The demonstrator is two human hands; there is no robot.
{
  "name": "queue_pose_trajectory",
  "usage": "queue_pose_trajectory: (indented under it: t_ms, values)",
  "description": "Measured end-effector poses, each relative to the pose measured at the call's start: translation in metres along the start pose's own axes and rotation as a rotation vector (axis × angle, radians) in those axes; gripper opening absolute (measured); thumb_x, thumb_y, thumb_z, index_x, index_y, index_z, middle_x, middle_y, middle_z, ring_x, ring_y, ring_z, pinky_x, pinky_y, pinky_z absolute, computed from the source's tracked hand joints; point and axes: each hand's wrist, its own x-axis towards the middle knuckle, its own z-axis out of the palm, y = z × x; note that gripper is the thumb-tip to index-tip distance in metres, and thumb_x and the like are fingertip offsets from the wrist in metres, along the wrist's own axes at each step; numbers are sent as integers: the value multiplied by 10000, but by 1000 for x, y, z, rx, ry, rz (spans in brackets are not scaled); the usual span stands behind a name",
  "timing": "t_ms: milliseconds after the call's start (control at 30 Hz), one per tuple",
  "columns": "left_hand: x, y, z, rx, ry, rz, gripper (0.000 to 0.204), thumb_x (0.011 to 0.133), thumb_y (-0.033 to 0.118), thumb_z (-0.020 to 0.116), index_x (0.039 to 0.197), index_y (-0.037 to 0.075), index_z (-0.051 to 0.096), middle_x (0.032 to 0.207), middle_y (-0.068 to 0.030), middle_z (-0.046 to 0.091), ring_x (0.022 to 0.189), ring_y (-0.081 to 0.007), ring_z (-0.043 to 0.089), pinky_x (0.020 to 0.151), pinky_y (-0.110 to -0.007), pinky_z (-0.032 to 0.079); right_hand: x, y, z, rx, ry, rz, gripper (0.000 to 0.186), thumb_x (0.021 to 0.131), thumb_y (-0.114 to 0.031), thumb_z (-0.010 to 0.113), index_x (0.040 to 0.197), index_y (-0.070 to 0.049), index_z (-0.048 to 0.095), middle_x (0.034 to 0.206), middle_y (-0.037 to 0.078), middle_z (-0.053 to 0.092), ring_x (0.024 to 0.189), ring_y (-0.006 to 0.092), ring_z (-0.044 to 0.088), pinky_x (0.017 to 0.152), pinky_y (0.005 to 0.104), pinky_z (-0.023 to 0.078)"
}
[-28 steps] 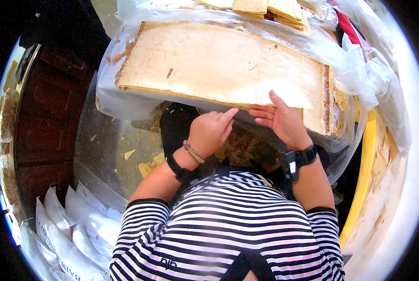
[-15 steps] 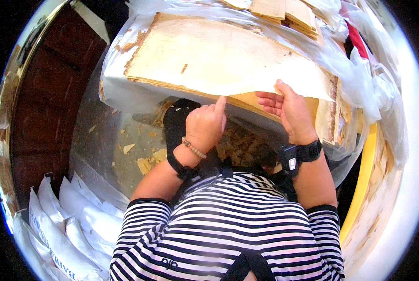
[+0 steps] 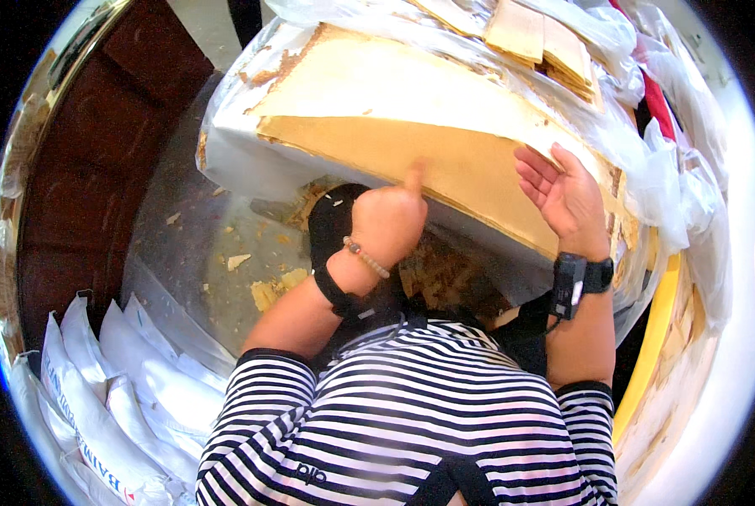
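Observation:
A stack of thin wood veneer sheets (image 3: 343, 139) lies in front of me, with a paler veneer sheet (image 3: 411, 80) on top. The near edge of that top sheet sits back from the stack's edge, baring a yellower surface. My left hand (image 3: 386, 223) is at the stack's near edge, index finger stretched onto the yellower veneer and blurred, the other fingers curled. At the right end, my right hand (image 3: 567, 198) is open, palm turned inward. Its fingertips are by the top sheet's near edge, with the thumb apart from them.
Clear plastic sheeting (image 3: 234, 156) wraps under and around the stack. Smaller veneer pieces (image 3: 516, 34) lie beyond it. White sacks (image 3: 154, 358) are piled at lower left, near a dark brown panelled door (image 3: 99, 169). Wood scraps (image 3: 268, 293) litter the floor. A yellow edge (image 3: 654, 337) runs along my right.
The top sheet's near edge has shifted away from me, uncovering the yellower veneer. My right hand has moved right, and its thumb no longer rests on the sheet. My left finger has shifted slightly right.

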Motion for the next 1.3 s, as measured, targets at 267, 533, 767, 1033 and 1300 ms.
queue_pose_trajectory:
  t_ms: [267, 533, 767, 1033, 1300]
  values:
    - [21, -78, -42, -20, -41, -408, 301, 912, 217, 569, 1147, 96, 712, 730, -164, 681, 697, -380, 673, 656, -478, 560, -11, -9, -3, 39, 36, -68, 333, 1022, -282, 527, 1245, -35, 542, 1123, 184, 708, 942, 227, 696, 827, 355, 567]
    - [90, -128, -14, -252, -232, -170, 291, 957, 198, 547, 1171, 55, 682, 1168, -139, 686, 1124, -309, 618, 922, -446, 513, -19, -31, -2, 96, -6, -167, 318, 1025, -295, 528, 1210, -43, 584, 1099, 168, 721, 885, 226, 706, 804, 361, 574]
    - [102, -147, -12, -305, -96, -90, 295, 966, 201, 542, 1177, 49, 682, 1141, -127, 690, 1086, -290, 622, 897, -426, 515, -63, -2, -1, -22, 83, -160, 330, 1009, -318, 552, 1209, -56, 567, 1018, 197, 723, 861, 262, 708, 814, 393, 563]
    - [98, -138, -12, -329, -51, -61, 299, 977, 203, 538, 1184, 42, 681, 1110, -114, 695, 1042, -268, 628, 868, -402, 517, -47, -28, 8, -32, 4, -296, 361, 1001, -246, 569, 1263, 2, 560, 1117, 164, 693, 950, 299, 710, 866, 403, 559]
    - [95, -117, -1, -365, -45, -22, 304, 988, 206, 533, 1191, 35, 680, 1080, -101, 700, 999, -246, 633, 839, -378, 519, -51, 21, -25, -708, 258, -564, 368, 981, -264, 621, 1193, 32, 674, 1189, 117, 691, 1098, 194, 658, 941, 297, 505]
